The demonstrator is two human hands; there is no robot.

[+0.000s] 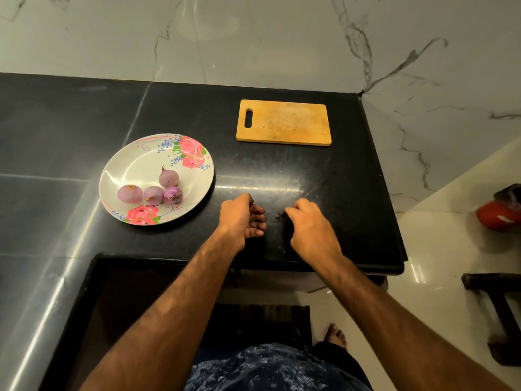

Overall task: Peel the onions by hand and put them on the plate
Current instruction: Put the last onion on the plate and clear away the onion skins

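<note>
- White round floral-print plate (135,162), left of both hands near the black stone counter's (70,122) front edge: carries four peeled purple onions (153,190), clustered.
- Left hand (241,218), front edge: fingers loosely curled, nothing seen held.
- Dark peel scraps (279,217): between the hands.
- Rectangular wooden cutting board (284,122): far right corner.
- Right hand (311,224): fingers bent down onto the scraps; grasp cannot be told.

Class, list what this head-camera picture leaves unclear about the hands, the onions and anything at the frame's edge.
All in the head view.
Right hand: fingers hidden under its own back; grip unknown.
Left hand: cupped palm too dark to show contents.
Specks between the hands: too small to identify.
Onions on the plate: undersides hidden by the onions themselves.
Red object: cut off by the right edge.
</note>
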